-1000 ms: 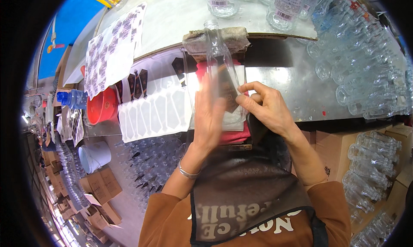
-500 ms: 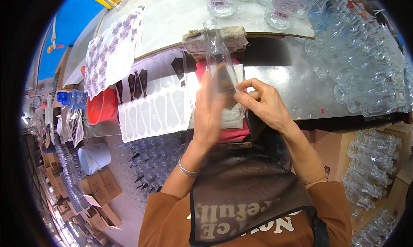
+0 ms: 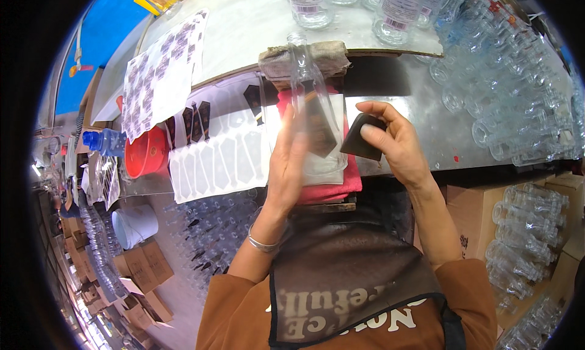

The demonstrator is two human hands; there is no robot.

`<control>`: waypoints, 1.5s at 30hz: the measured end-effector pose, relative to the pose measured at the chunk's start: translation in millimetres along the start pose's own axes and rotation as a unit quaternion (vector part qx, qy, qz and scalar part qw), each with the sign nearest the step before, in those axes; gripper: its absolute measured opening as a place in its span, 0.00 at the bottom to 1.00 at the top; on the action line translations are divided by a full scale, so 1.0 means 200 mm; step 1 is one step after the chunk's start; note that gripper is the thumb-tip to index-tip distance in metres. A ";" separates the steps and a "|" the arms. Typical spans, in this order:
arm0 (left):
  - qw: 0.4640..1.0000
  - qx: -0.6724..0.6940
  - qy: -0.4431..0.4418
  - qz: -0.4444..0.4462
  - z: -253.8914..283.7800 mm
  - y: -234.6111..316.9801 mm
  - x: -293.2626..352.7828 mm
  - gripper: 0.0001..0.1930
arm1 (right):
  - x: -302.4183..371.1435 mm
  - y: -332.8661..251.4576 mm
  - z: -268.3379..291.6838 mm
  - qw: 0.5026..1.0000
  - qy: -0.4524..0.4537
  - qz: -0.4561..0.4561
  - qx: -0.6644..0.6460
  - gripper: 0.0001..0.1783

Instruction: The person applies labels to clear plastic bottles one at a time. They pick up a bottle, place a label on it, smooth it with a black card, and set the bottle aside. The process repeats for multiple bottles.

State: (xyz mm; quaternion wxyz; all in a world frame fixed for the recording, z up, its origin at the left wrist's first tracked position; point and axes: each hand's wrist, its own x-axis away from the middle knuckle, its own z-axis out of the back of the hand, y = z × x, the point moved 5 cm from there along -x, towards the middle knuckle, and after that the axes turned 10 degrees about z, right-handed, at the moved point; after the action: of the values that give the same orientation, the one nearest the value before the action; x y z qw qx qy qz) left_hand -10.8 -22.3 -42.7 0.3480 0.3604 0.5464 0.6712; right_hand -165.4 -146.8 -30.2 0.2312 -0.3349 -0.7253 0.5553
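Observation:
A clear glass bottle (image 3: 300,67) lies on its back in front of me, its neck resting on a rolled cloth (image 3: 272,62) and its body over a white and pink cloth pad (image 3: 352,180). On its upper side is a dark tie-shaped label (image 3: 320,130). My left hand (image 3: 287,158) grips the bottle along its left side; its fingertips are smeared by motion. Just right of the bottle, my right hand (image 3: 396,140) pinches a flat black squeegee (image 3: 364,138) between thumb and fingers, apart from the label.
Label sheets (image 3: 219,161) lie on the left, with a red bowl (image 3: 146,152) beside them. Labelled bottles (image 3: 308,6) stand at the back. Many clear bottles (image 3: 499,88) crowd the right, and more fill a cardboard box (image 3: 469,210) below. Unlabelled sheets aside, a printed sheet (image 3: 161,76) hangs over the table edge.
My right hand has moved off the bottle's right edge, slightly rightward, and now holds the black squeegee up. My left hand stays at the bottle's left side.

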 end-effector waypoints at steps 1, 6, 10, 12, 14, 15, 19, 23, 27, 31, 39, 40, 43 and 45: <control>1.000 0.005 -0.005 -0.003 0.00 0.03 0.00 0.32 | 0.00 -0.03 -0.01 1.000 -0.005 0.024 0.000 0.14; 0.999 0.034 0.004 -0.010 0.01 0.03 0.00 0.30 | -0.27 -0.16 -0.04 0.924 -0.021 0.233 0.303 0.17; 0.997 0.062 0.029 0.026 0.08 0.03 0.03 0.29 | -0.33 -0.26 -0.10 0.932 -0.077 0.215 0.282 0.16; 0.998 0.040 0.056 0.015 0.09 0.03 0.03 0.29 | -0.34 -0.30 -0.16 0.882 -0.110 0.298 0.347 0.16; 0.997 0.027 0.071 0.011 0.10 0.05 0.02 0.29 | -0.36 -0.35 -0.18 0.850 -0.067 0.368 0.370 0.14; 0.996 0.033 0.076 0.012 0.12 0.04 0.02 0.29 | -0.34 -0.38 -0.20 0.817 -0.061 0.420 0.390 0.14; 0.993 0.051 0.103 0.027 0.21 0.02 0.03 0.28 | 0.01 -0.32 -0.41 0.764 -0.285 0.422 0.396 0.11; 0.995 0.064 0.075 0.017 0.16 0.03 0.02 0.28 | -0.24 -0.35 -0.36 0.796 -0.257 0.375 0.400 0.07; 0.999 0.042 0.023 -0.004 0.15 0.01 0.03 0.34 | -0.40 -0.40 -0.23 0.787 -0.079 0.421 0.444 0.12; 0.996 -0.019 -0.075 -0.047 0.18 0.00 0.12 0.52 | -0.15 -0.37 -0.35 0.831 -0.283 0.321 0.356 0.15; 0.981 -0.155 -0.078 -0.092 0.09 0.12 0.09 0.63 | -0.48 -0.45 -0.29 0.819 -0.177 0.352 0.417 0.12; 0.978 -0.167 -0.080 -0.094 0.08 0.12 0.10 0.64 | -0.47 -0.42 -0.30 0.797 -0.180 0.341 0.465 0.11; 0.973 -0.192 -0.070 -0.111 0.05 0.11 0.11 0.66 | -0.50 -0.47 -0.31 0.754 -0.081 0.429 0.490 0.07; 0.974 -0.187 -0.046 -0.117 0.03 0.10 0.11 0.65 | -0.42 -0.46 -0.33 0.747 -0.121 0.460 0.464 0.08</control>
State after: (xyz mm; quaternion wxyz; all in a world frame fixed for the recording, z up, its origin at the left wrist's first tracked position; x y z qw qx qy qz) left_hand -17.7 -4.1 -20.4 0.5105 0.2531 0.4331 0.6983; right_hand -83.4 -181.3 79.8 -0.0154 -0.4099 -0.1584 0.8981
